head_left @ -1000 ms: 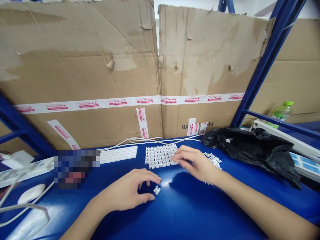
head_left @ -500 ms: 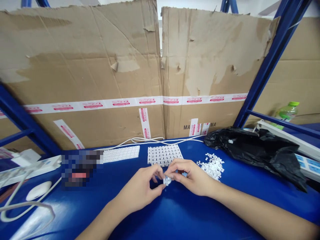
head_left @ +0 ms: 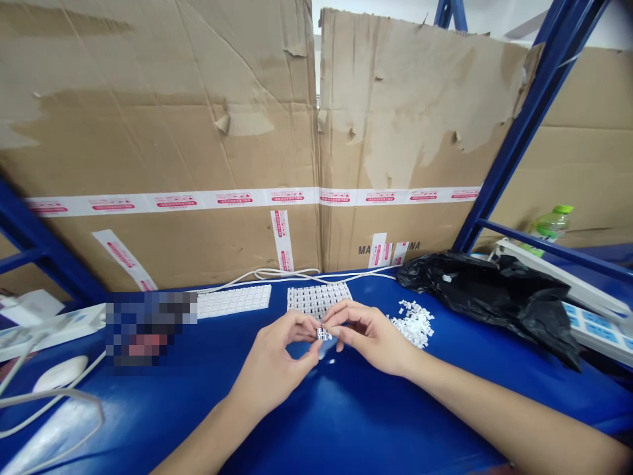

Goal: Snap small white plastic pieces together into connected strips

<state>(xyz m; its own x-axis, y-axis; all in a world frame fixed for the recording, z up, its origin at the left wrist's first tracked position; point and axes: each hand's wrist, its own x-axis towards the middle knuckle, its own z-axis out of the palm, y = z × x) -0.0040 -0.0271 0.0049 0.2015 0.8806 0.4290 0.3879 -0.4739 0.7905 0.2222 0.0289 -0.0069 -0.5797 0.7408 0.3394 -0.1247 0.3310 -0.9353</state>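
Between thumb and fingers, my left hand (head_left: 274,353) pinches a small white plastic piece (head_left: 323,334) with dark slots in its face. My right hand (head_left: 373,336) is closed at the piece's upper right side, thumb and index finger pressed together; what lies in that pinch is too small to make out. Just behind the hands, similar white pieces stand in a block of neat rows (head_left: 311,297), partly covered by my fingers. A loose heap of tiny white parts (head_left: 414,324) lies to the right of my right hand.
A second white gridded block (head_left: 235,301) lies back left beside a blurred-out patch. A black plastic bag (head_left: 484,290) spreads over the right side. On the left are a white mouse (head_left: 60,373), cables and a power strip (head_left: 84,326). Cardboard (head_left: 198,145) walls the back.
Both hands have risen slightly and drawn closer together around the white piece. It now shows its slotted face more clearly. The whole view has shifted a little.
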